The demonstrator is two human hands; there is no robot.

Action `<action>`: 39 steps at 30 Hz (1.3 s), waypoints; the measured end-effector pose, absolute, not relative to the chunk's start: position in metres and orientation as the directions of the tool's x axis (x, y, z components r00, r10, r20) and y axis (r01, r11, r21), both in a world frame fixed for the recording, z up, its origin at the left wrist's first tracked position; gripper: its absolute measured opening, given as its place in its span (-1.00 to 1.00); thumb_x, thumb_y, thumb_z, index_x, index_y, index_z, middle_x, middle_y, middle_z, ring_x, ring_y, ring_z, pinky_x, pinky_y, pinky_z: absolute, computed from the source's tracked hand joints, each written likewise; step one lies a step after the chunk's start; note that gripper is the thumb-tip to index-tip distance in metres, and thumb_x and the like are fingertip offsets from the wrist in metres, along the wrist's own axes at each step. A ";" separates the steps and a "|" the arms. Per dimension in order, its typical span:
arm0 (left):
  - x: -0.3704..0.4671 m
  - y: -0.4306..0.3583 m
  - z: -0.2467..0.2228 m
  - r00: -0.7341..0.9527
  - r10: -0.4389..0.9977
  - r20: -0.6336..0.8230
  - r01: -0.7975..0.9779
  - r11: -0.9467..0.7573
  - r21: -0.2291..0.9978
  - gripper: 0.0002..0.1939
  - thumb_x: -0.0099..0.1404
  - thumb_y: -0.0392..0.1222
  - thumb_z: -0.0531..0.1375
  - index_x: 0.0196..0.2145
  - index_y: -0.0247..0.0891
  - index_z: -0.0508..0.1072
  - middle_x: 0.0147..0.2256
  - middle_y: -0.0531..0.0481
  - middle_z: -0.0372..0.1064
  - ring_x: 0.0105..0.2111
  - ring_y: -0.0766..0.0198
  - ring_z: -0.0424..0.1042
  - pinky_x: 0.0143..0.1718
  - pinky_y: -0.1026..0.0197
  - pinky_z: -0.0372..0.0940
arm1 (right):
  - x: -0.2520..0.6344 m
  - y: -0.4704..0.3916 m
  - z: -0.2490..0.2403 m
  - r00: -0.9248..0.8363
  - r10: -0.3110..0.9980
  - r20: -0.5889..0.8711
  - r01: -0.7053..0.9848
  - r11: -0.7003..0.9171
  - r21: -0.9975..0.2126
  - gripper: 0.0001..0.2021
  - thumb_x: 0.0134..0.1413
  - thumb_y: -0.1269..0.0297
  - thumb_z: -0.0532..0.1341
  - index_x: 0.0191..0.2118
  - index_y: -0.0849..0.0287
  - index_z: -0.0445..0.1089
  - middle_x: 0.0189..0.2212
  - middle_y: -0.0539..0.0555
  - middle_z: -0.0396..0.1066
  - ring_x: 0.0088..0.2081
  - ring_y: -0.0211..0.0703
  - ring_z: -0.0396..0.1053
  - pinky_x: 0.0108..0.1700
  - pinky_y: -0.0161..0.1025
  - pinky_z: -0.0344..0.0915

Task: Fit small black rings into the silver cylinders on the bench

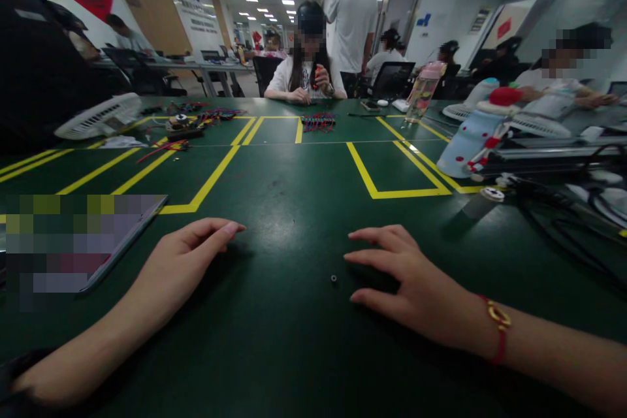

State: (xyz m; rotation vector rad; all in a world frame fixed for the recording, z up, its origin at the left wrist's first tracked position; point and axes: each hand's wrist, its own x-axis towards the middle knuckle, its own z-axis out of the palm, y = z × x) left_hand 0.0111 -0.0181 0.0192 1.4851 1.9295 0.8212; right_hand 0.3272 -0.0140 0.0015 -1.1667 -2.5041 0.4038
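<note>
Two hands, left and right, lie open, empty, flanking one tiny, perhaps metal, ring.

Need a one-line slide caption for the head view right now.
Both hands, left hand and right hand, rest flat and empty on the green table, a tiny black ring between them.

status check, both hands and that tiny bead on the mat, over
Left hand flat, empty. Right hand flat, empty. Small dark bead lies loose beside right fingertips. Nothing between.
</note>
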 end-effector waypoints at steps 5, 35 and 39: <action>0.015 -0.021 0.025 -0.184 0.980 -0.077 0.636 0.179 0.751 -0.61 0.28 0.09 0.10 -0.17 -0.25 0.50 -0.31 0.03 0.43 -0.26 0.17 0.37 -0.21 0.25 0.19 | 0.299 -0.012 0.002 -0.623 0.755 0.204 0.596 0.627 -0.502 -0.78 0.11 0.08 0.18 -0.21 -0.01 0.51 -0.02 0.04 0.34 -0.01 -0.13 0.23 0.02 -0.06 0.25; 0.014 -0.020 0.018 -0.189 0.980 -0.064 0.634 0.172 0.754 -0.63 0.24 0.10 0.13 -0.16 -0.19 0.50 -0.32 0.05 0.46 -0.28 0.17 0.40 -0.22 0.24 0.21 | 0.499 0.042 0.055 0.264 0.948 0.177 0.929 -0.200 -0.311 -0.45 -0.01 -0.18 0.12 -0.17 0.20 0.52 -0.22 0.16 0.49 -0.28 -0.20 0.41 -0.19 -0.12 0.17; 0.016 -0.021 0.020 -0.201 0.977 -0.074 0.627 0.186 0.756 -0.66 0.25 0.06 0.13 -0.15 -0.19 0.49 -0.32 0.07 0.45 -0.27 0.19 0.38 -0.20 0.25 0.20 | 0.495 0.042 0.053 0.312 0.928 0.202 0.912 -0.234 -0.336 -0.46 -0.05 -0.17 0.16 -0.18 0.23 0.50 -0.26 0.20 0.49 -0.33 -0.20 0.41 -0.26 -0.15 0.20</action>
